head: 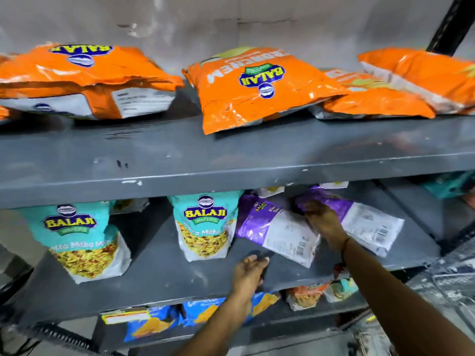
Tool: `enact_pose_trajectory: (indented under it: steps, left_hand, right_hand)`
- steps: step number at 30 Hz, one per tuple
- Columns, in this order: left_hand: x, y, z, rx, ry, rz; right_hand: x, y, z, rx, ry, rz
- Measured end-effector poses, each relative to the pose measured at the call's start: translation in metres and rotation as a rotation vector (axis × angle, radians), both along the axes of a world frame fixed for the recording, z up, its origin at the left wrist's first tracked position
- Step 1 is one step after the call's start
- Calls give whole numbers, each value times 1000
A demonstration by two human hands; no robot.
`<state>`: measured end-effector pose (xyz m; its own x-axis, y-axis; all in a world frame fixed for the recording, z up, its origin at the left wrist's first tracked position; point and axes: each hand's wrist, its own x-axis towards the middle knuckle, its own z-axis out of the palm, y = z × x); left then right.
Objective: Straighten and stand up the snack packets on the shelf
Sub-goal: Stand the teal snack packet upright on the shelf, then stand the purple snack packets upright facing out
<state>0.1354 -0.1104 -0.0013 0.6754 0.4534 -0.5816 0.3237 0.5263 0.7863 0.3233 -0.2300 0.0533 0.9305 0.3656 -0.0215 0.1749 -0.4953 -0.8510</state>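
Reaching toward two o'clock, the right hand (pixel 324 222) gripped a flat purple packet (pixel 359 217); lifting by its top edge would stand it. The left hand (pixel 248 274) rested open, empty.

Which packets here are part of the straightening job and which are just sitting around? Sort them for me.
In the job:
- two purple packets lying flat on the middle shelf, left one, right one
- right hand on the right one
- left hand on the shelf edge

Not being handled:
- teal Balaji packets, already upright
- orange packets lying on the top shelf
- blue packets below
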Motion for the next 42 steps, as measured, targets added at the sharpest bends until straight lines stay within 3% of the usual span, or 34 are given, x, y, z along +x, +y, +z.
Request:
enact_pose_trajectory:
  steps: [4, 7, 10, 15, 21, 24, 27, 31, 42]
  left_hand:
    - [37, -19, -11, -64, 55, 46]
    - [59, -27, -20, -73, 61, 187]
    - [75, -30, -28, -29, 109, 351]
    - [84, -29, -40, 30, 147, 498]
    - [91, -27, -36, 169, 63, 537]
    - [99, -27, -27, 246, 1, 621]
    - [109, -24, -11, 433, -162, 598]
    - [121, -13, 8, 663, -292, 580]
    - [109, -6, -42, 904, -125, 295]
  right_hand:
    - [48, -15, -19, -145, 183, 42]
    - [75, -8, -29, -344, 172, 173]
    - [95, 0, -36, -394, 199, 259]
    - [105, 2, -48, -296, 176, 375]
    - [97, -7, -48, -48, 208, 261]
    - [90, -23, -38, 95, 47, 224]
    - [82, -39, -31, 174, -206, 167]
    - [75, -53, -36, 240, -351, 94]
    - [65, -73, -89, 143, -255, 167]
